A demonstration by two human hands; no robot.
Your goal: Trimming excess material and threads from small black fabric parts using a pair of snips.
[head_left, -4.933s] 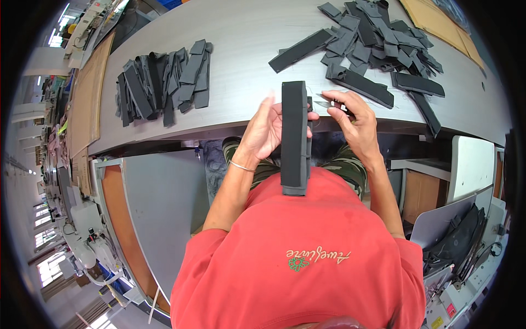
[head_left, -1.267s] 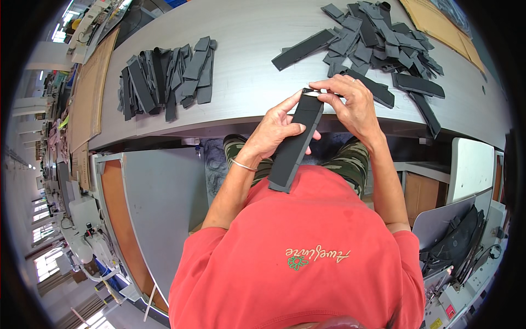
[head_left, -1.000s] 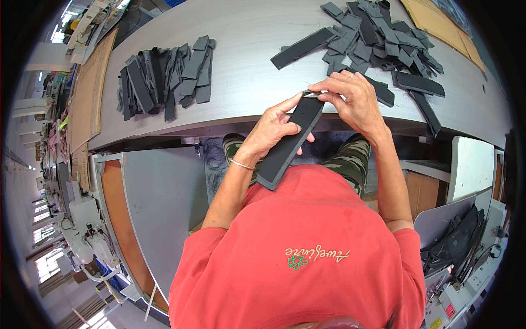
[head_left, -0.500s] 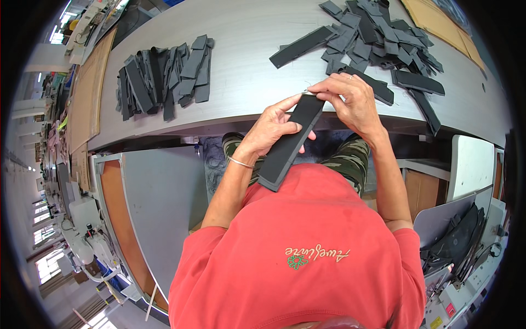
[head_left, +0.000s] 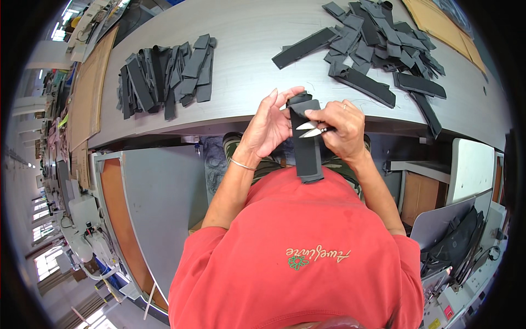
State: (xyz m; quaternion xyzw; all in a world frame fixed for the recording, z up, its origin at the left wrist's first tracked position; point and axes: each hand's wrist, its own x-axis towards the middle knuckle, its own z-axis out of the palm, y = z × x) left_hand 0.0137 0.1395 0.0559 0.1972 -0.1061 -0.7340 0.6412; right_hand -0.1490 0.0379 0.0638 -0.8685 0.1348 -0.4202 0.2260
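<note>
A dark grey-black fabric strip [head_left: 307, 156] hangs in front of my red shirt, its top end folded over in a flap. My left hand [head_left: 264, 129] is at the strip's left edge, its fingers reaching behind the folded end; the thumb points up, off the fabric. In my right hand [head_left: 344, 126] is a pair of small thread snips [head_left: 310, 129], the two silver blades apart and pointing left across the strip. My right thumb and forefinger also pinch the flap just above the blades.
A row of similar strips [head_left: 164, 77] lies on the pale table [head_left: 241, 66] at the left. A bigger loose heap [head_left: 378, 44] is at the far right, with several strips strewn nearer. Cardboard [head_left: 438, 27] lies beyond it. The table's front edge passes just beyond my hands.
The strip has swung from slanting to nearly upright, and its top end is now folded over. My right hand has come down toward me, with the snips' blades now showing plainly.
</note>
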